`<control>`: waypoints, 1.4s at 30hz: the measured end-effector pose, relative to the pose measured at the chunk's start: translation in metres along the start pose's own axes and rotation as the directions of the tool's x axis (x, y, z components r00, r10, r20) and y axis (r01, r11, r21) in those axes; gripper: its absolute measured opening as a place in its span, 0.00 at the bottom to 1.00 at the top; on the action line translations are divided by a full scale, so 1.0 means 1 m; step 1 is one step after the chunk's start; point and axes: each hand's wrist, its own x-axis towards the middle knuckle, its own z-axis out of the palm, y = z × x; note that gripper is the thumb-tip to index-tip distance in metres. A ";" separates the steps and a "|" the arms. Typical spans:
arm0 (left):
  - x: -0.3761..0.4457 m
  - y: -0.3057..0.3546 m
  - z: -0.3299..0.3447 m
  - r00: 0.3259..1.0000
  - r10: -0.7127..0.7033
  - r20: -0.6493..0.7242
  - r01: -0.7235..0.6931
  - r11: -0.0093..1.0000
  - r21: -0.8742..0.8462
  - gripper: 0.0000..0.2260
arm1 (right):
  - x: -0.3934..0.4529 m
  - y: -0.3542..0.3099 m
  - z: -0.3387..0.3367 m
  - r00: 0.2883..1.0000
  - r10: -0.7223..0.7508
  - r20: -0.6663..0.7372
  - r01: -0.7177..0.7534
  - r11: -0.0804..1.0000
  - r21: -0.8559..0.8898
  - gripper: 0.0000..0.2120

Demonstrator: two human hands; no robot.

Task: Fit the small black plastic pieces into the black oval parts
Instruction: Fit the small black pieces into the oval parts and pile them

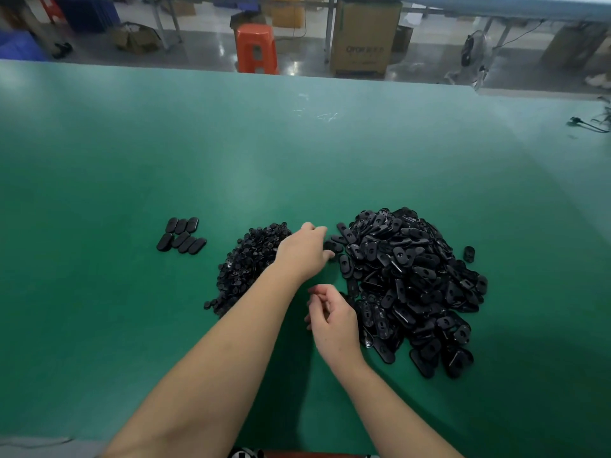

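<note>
Left hand (305, 249) mid-frame pinching an oval (329, 245) off the pile (413, 285); right hand (330, 320) loosely curled, apparently empty. Probably light, stiff, slick; best gripped by the edges.

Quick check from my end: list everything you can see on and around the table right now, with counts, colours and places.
Table: one, green, fills the view.
Oval parts pile: too many to count, black, right of centre.
Small pieces pile: too many to count, black, centre, partly under the left arm.
Finished ovals: about seven, black, two neat rows at the left.
Stray oval: one, black, right of the big pile.
Stool: one, orange, on the floor beyond the table.
Cardboard box: one, brown, right of the stool.
Left hand: reaches between the piles; grip hidden.
Right hand: fingers curled, beside the oval pile; contents unclear.
</note>
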 end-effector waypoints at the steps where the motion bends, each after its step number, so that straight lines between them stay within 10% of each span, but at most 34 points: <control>1: 0.005 0.003 0.003 1.000 -0.008 0.006 0.008 1.000 0.016 0.22 | 0.000 0.000 0.000 1.000 -0.001 0.000 0.001 1.000 0.000 0.07; 11: 0.015 0.004 0.013 0.998 0.001 -0.061 0.001 0.999 0.033 0.18 | 0.002 -0.001 -0.001 1.000 0.002 0.028 -0.001 1.000 -0.029 0.08; 20: 0.004 0.002 0.000 0.999 -0.025 -0.045 0.008 0.938 -0.347 0.05 | 0.003 0.002 -0.001 0.999 0.007 0.040 -0.006 1.000 -0.019 0.07; 27: -0.039 -0.008 -0.014 0.978 -0.208 0.009 0.108 0.468 -0.877 0.07 | 0.003 0.004 -0.001 1.000 -0.012 0.017 0.012 1.000 0.002 0.08; 36: -0.091 -0.020 0.018 0.958 -0.266 0.106 0.180 0.271 -0.945 0.06 | 0.002 0.001 -0.002 0.999 -0.009 -0.040 0.009 1.000 0.020 0.11; 42: -0.098 -0.028 0.015 0.985 -0.172 -0.018 0.078 0.534 -0.842 0.09 | 0.001 0.000 -0.002 0.996 0.067 -0.056 -0.061 0.991 0.117 0.17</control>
